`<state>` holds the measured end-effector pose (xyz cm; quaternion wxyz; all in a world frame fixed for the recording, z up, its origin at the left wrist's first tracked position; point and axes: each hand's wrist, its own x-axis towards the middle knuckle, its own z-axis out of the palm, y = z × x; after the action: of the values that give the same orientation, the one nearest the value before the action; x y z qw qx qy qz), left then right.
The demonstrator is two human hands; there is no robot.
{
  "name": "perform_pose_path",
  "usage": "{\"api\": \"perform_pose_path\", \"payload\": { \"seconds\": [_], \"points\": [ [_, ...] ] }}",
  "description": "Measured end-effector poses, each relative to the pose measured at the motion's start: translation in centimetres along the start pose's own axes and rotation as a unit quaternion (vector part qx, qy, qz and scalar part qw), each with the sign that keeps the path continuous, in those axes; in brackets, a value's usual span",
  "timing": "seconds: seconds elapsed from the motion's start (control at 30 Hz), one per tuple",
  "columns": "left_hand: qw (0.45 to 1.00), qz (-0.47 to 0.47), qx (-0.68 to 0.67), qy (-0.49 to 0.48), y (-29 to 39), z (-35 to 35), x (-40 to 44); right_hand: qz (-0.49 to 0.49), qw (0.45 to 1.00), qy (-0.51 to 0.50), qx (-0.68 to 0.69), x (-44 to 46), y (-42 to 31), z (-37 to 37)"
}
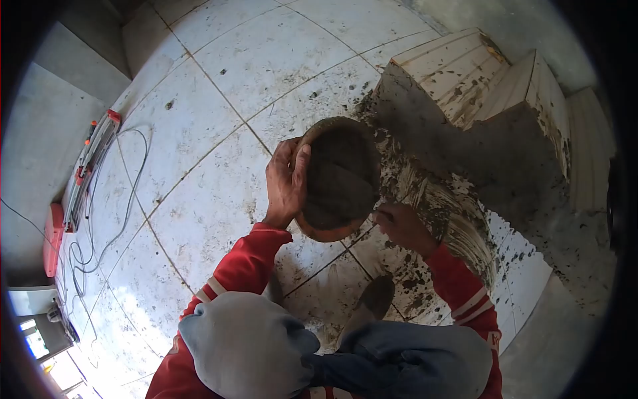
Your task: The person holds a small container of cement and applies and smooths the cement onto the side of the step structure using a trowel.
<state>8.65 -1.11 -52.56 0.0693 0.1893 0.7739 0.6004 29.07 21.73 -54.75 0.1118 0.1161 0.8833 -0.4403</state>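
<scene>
A round, orange-brown bowl [333, 234], coated inside with dark grey mortar [339, 176], is tilted toward me above the tiled floor. My left hand [286, 183] grips its left rim, the thumb over the edge and the fingers around the outside. At the lower right rim is my right hand [407, 228], its fingers curled closed; what they hold, if anything, is hidden. Both arms are in red sleeves with pale stripes.
Mortar-smeared steps with light tiles [458, 73] rise at the right, beside streaked wet mortar [458, 226] on the floor. A long red-ended tile cutter [86, 169] and a looped grey cable [143, 159] lie along the left wall. My shoe [377, 297] is below the bowl.
</scene>
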Motion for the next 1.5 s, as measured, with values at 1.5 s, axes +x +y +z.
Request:
{"api": "perform_pose_path", "payload": {
  "seconds": [1.5],
  "points": [
    [0.991,-0.015,0.090,0.103,-11.7,-7.8,-1.6,0.104,0.987,0.079,-0.088,-21.5,1.5,-0.1]
  ]
}}
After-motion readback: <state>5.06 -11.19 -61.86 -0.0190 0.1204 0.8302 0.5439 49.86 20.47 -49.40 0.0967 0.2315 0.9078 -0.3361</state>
